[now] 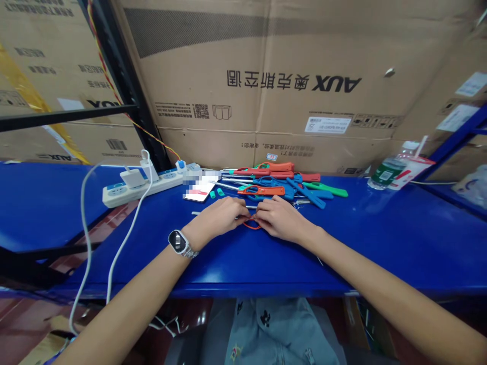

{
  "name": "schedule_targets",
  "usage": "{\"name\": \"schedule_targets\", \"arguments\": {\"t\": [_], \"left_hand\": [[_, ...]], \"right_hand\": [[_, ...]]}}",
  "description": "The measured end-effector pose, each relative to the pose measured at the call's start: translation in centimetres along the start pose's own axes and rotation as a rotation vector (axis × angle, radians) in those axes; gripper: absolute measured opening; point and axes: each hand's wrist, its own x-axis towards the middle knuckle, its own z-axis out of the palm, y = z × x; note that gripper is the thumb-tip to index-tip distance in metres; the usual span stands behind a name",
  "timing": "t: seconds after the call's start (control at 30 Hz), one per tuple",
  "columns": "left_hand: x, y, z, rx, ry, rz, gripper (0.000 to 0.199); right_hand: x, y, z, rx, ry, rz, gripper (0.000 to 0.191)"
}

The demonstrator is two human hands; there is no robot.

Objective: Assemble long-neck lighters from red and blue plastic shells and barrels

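Observation:
My left hand (228, 213) and my right hand (279, 215) meet over the blue table, fingers pinched close together. Between them is an orange lighter (251, 226), mostly hidden; its loop-shaped guard shows below the fingertips. A thin metal tube end (195, 213) sticks out left of my left hand. Just beyond the hands lies a pile of long-necked lighters (262, 190) with orange, red, blue and green handles. Two small green caps (216, 193) rest near the pile, beside a white card (203, 186). Small metal bits (300, 204) lie beyond my right hand.
A white power strip (125, 194) with plugs and trailing white cables (87, 228) is on the left. Large cardboard boxes (289, 116) stand behind the blue table (380, 243). A green-labelled bottle (388, 170) and a red-and-white carton (409, 172) stand at the right.

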Motion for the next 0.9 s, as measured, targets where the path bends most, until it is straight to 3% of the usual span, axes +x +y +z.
{"name": "schedule_targets", "arguments": {"t": [0.27,0.57,0.9], "left_hand": [[0.1,-1.0,0.6,-0.273,0.055,-0.017,0.018],[0.3,-0.5,0.7,-0.195,0.053,-0.064,0.017],[0.1,0.8,0.6,0.138,0.026,0.066,0.027]], "right_hand": [[0.2,0.8,1.2,0.579,0.100,0.353,0.013],[0.3,1.2,0.3,0.669,0.023,0.349,0.015],[0.6,2.4,0.0,0.731,-0.099,0.480,0.016]]}}
